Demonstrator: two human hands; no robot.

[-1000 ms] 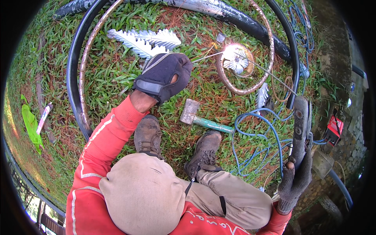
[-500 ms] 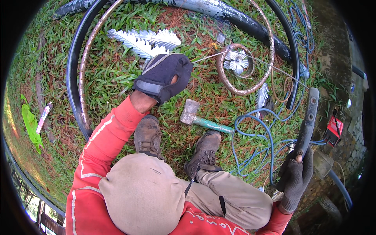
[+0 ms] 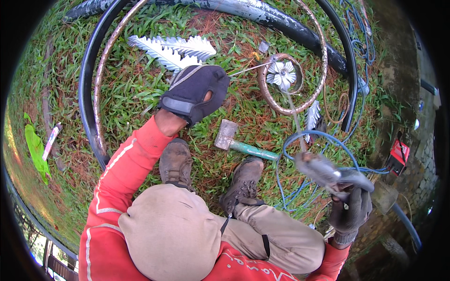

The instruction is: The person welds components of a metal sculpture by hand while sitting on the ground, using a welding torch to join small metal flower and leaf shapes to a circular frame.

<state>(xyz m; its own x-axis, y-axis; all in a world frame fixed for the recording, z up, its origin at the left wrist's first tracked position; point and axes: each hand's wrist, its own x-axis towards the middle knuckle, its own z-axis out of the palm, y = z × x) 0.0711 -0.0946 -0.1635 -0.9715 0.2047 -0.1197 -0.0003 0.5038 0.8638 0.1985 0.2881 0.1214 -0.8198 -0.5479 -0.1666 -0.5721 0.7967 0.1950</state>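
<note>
My left hand [image 3: 194,93], in a dark glove, is closed round a thin metal rod [image 3: 246,70]. The rod's far end meets the rim of a brown metal scroll [image 3: 268,91]. A silver metal flower [image 3: 282,75] sits inside the scroll's curl. In a grey knit glove, my right hand [image 3: 349,210] grips a welding electrode holder [image 3: 318,171], blurred by motion. From its jaw a thin electrode [image 3: 295,114] runs up toward the flower. Whether the electrode's tip touches the flower, I cannot tell.
A hammer [image 3: 227,133] with a green handle lies on the grass before my boots. Silver metal leaves [image 3: 171,49] rest above my left hand. Blue cable [image 3: 323,136] loops near my right hand. A large black ring [image 3: 86,93] and a pipe [image 3: 276,21] surround the work.
My right hand has tilted the electrode holder down and to the left, so the electrode now reaches the flower from below. My left hand and its rod have hardly moved.
</note>
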